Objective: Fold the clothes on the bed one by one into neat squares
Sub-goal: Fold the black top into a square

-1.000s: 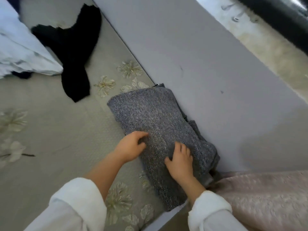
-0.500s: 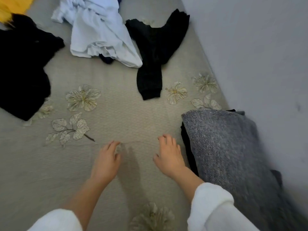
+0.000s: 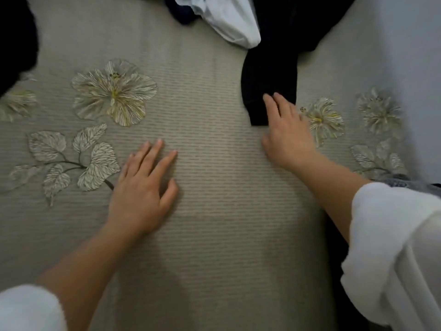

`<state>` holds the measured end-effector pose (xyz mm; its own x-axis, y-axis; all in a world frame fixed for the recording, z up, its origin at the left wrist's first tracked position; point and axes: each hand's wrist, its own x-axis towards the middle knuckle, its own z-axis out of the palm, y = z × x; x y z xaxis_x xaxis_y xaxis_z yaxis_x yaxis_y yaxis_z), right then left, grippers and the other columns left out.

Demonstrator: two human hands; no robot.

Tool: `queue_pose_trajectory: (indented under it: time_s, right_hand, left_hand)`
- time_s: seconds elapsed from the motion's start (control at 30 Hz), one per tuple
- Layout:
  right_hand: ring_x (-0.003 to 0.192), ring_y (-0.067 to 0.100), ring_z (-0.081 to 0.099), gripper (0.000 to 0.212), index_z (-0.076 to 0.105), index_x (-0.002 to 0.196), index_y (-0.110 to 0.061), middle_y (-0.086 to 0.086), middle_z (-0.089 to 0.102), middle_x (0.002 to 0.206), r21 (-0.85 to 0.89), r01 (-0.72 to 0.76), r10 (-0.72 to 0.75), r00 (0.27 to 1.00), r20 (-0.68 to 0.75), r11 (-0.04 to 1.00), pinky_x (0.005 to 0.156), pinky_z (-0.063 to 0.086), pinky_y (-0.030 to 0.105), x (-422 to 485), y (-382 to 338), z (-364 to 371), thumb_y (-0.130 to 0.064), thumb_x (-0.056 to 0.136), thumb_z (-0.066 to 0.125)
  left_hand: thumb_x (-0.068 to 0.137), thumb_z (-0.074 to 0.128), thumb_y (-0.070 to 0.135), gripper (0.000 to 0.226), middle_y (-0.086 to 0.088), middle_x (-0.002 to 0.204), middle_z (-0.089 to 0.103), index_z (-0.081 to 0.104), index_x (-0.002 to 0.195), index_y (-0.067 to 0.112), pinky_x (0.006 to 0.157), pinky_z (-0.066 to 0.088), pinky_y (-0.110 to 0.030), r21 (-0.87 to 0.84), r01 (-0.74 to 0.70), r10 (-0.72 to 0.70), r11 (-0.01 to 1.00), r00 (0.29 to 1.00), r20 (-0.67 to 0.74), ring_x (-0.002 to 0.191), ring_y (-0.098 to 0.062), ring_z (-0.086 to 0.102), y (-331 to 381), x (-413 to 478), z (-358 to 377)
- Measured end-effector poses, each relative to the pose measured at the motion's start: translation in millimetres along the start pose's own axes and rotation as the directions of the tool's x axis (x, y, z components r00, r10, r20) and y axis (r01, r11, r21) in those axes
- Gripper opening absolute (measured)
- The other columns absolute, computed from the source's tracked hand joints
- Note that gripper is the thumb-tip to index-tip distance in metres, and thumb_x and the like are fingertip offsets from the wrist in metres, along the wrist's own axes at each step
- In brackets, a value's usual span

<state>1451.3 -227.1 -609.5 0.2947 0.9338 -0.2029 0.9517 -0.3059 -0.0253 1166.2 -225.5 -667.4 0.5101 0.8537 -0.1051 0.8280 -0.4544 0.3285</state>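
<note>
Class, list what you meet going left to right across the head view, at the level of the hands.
embroidered leaf sprig → left hand → right hand → grey knit garment

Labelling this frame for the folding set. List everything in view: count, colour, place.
bedspread: 1, beige with embroidered flowers and leaves, fills most of the frame
black garment: 1, black, top centre-right, one end reaching down
white garment: 1, white, top centre, left of the black garment
navy garment: 1, dark navy, top edge, at the white garment's left
second black garment: 1, black, upper left edge, cut off
grey knit: 1, grey, right edge, mostly hidden
panel: 1, pale grey, upper right
sleeves: 2, white, bottom corners
left hand: 1, flat on bedspread, centre-left
right hand: 1, straight fingers touching the black garment's end
</note>
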Motion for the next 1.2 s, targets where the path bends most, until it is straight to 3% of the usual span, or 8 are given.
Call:
queue_pose_trajectory:
  time_s: [0.07, 0.23, 0.33, 0.53, 0.8, 0.9, 1.1, 1.2]
  right_hand:
    - [0.14, 0.028, 0.024, 0.076, 0.008, 0.153, -0.019, 0.006, 0.017, 0.159, 0.059, -0.07, 0.071, 0.997, -0.009, 0.996, 0.109, 0.027, 0.048, 24, 1, 3, -0.015, 0.09, 0.051]
    - [0.116, 0.032, 0.042, 0.032, 0.052, 0.123, -0.009, 0.012, 0.052, 0.125, 0.151, -0.165, 0.192, 0.964, -0.185, 0.975, 0.089, 0.036, 0.045, 40, -4, 20, -0.017, 0.092, 0.046]
    - [0.104, 0.033, 0.047, 0.019, 0.048, 0.106, -0.008, 0.013, 0.053, 0.107, 0.242, -0.155, 0.209, 0.954, -0.217, 0.958, 0.075, 0.032, 0.038, 22, -12, 24, -0.02, 0.091, 0.046]
    - [0.119, 0.027, 0.049, 0.071, 0.009, 0.154, -0.014, 0.009, 0.051, 0.135, 0.506, -0.329, 0.323, 0.941, 0.103, 0.797, 0.083, 0.034, 0.029, -61, -36, 20, -0.027, 0.095, 0.047]
    - [0.129, 0.019, 0.046, 0.056, 0.033, 0.146, -0.035, 0.0, 0.045, 0.147, 0.593, -0.242, -0.064, 0.892, 0.447, 0.768, 0.108, 0.038, 0.033, -215, -90, 44, -0.023, 0.093, 0.042]
    - [0.136, 0.018, 0.039, 0.051, 0.041, 0.143, -0.032, 0.0, 0.043, 0.148, 0.562, -0.06, -0.341, 0.741, 0.578, 0.825, 0.112, 0.031, 0.028, -277, -120, 51, -0.019, 0.094, 0.042]
    - [0.126, 0.027, 0.051, 0.046, 0.052, 0.137, -0.011, 0.009, 0.054, 0.139, 0.659, 0.147, -0.672, 0.245, 0.698, 0.738, 0.109, 0.037, 0.035, -384, -174, 62, -0.005, 0.091, 0.049]
    - [0.119, 0.023, 0.057, 0.049, 0.052, 0.136, -0.01, 0.012, 0.059, 0.132, 0.679, 0.041, -0.668, 0.234, 0.706, 0.733, 0.099, 0.041, 0.026, -389, -178, 47, -0.002, 0.088, 0.056]
  left_hand:
    - [0.087, 0.033, 0.044, 0.06, -0.001, 0.157, 0.025, 0.039, 0.145, 0.026, 0.119, 0.01, -0.038, -0.026, -0.003, 0.002, 1.0, 1.0, -0.021, 0.146, -0.019, 0.016, -2, 1, 0]
    - [0.085, 0.036, 0.039, 0.059, -0.002, 0.154, 0.031, 0.045, 0.141, 0.024, 0.118, 0.014, -0.038, -0.054, -0.015, 0.011, 0.998, 0.997, -0.072, 0.144, -0.02, 0.022, -4, 3, 3]
    - [0.085, 0.035, 0.041, 0.059, -0.002, 0.154, 0.032, 0.046, 0.141, 0.025, 0.118, 0.014, -0.038, -0.054, -0.018, 0.013, 0.998, 0.996, -0.093, 0.144, -0.02, 0.023, -6, 4, 3]
    - [0.084, 0.029, 0.05, 0.064, 0.004, 0.156, 0.025, 0.041, 0.143, 0.028, 0.119, 0.006, -0.033, -0.123, -0.03, 0.018, 0.992, 0.995, -0.102, 0.146, -0.013, 0.014, -7, 1, 5]
    - [0.092, 0.041, 0.044, 0.052, 0.0, 0.154, 0.029, 0.052, 0.136, 0.018, 0.117, 0.003, -0.032, -0.468, 0.02, 0.014, 0.883, 0.998, 0.069, 0.147, -0.017, 0.01, -1, -57, -2]
    - [0.092, 0.048, 0.046, 0.049, -0.002, 0.151, 0.036, 0.054, 0.134, 0.021, 0.11, 0.006, -0.02, -0.573, 0.062, 0.049, 0.817, 0.983, 0.176, 0.145, -0.017, 0.015, 2, -99, -16]
    - [0.08, 0.07, 0.044, 0.088, -0.009, 0.141, 0.035, 0.02, 0.151, 0.025, 0.108, 0.026, -0.029, -0.312, -0.049, 0.137, 0.949, 0.954, 0.266, 0.128, -0.025, 0.034, 13, -177, -20]
    - [0.082, 0.07, 0.02, 0.085, -0.013, 0.123, 0.047, 0.02, 0.151, 0.019, 0.091, 0.037, -0.023, -0.365, 0.056, 0.057, 0.929, 0.955, 0.292, 0.108, -0.025, 0.051, 31, -200, -14]
